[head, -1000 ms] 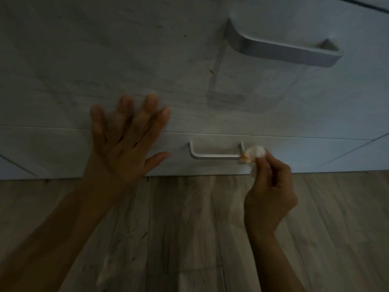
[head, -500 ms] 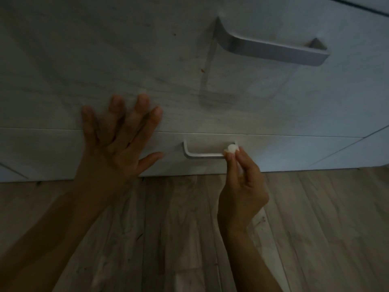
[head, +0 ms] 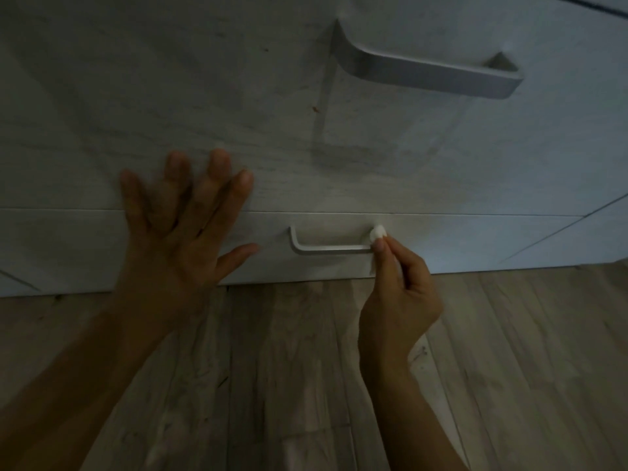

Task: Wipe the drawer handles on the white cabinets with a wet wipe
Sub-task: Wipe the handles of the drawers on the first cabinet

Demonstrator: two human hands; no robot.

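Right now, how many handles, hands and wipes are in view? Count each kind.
Handles: 2, upper handle and lower handle
Hands: 2, left hand and right hand
Wipes: 1, wipe pinched in the right hand
Total: 5

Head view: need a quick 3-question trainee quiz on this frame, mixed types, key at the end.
1. True or false: the left hand grips the upper handle.
2. The wet wipe touches which part of the lower handle? A left end, B middle, C right end.
3. Fill in: the wipe is pinched by the ___ hand.
Key: 1 false, its fingers are spread open over the cabinet front, away from both handles. 2 C. 3 right hand.
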